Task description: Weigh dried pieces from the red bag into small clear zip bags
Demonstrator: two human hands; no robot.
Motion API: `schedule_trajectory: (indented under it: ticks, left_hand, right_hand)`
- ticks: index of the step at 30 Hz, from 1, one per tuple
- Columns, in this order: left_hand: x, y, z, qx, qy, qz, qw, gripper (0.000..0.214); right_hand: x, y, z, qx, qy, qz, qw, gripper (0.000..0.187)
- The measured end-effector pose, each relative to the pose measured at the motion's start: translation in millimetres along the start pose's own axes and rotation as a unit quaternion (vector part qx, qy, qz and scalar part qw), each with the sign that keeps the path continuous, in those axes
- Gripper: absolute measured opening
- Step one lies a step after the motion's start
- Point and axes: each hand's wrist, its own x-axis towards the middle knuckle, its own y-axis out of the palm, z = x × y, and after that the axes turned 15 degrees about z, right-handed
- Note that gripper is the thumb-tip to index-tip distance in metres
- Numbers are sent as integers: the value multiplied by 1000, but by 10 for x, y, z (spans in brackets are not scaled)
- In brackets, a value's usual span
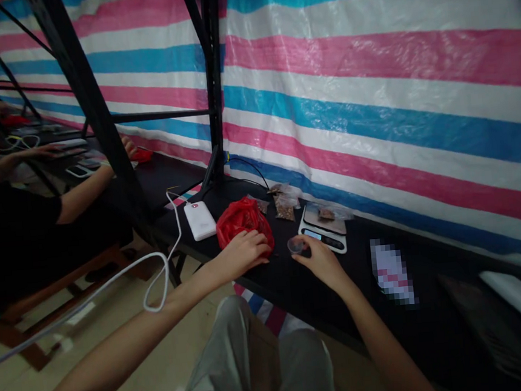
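Observation:
My right hand (318, 258) pinches a small clear plastic cup (296, 246) by its rim, just left of a white kitchen scale (304, 233) with a lit display. On the scale's platform lies a clear zip bag (326, 214) with something brown inside. At the front of an open red plastic bag (235, 217), my left hand (243, 252) has its fingers curled over the near side and appears to grip it. What the red bag contains is mostly hidden. Behind the two hands sit several small clear bags of brown grains (285, 207).
A white power bank (200, 220) with a white cable (166, 277) stands left of the red bag; the cable crosses above my left forearm. Black frame posts (214, 84) rise behind the black table (342, 298). Another person (12, 223) sits at the left. A blurred pale packet (391, 269) lies right.

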Motion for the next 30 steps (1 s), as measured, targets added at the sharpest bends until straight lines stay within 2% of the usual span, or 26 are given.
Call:
schedule_trajectory:
  ticks: [4,7,11,16,22,25,30]
  left_hand:
    - [285,252,-63,69,-17,5,997,22]
    - [403,338,-40,79,-25,-7,997,19]
    - [449,304,-13,63,-13,-16,998,15]
    - [497,253,-26,60,8,-1,998,11]
    - [623,342,8,63,9,-8,998,14]
    - [660,354,-7,62,15,-5,998,16]
    - [723,276,-71,19,0,-7,1000,20]
  right_hand:
    - [-168,94,-144,16,25,10,1000,33]
    - [-264,145,-175,30,26,-1,999,34]
    - [-321,178,-144,36,32,-23,999,32]
    - [-394,158,-90,41,50,-44,997,34]
    - [-505,57,-193,27,111,-53,992,48]
    - [-550,33,-221,33,112,-52,992,51]
    - [-539,-58,-142,25,90,-129,987,44]
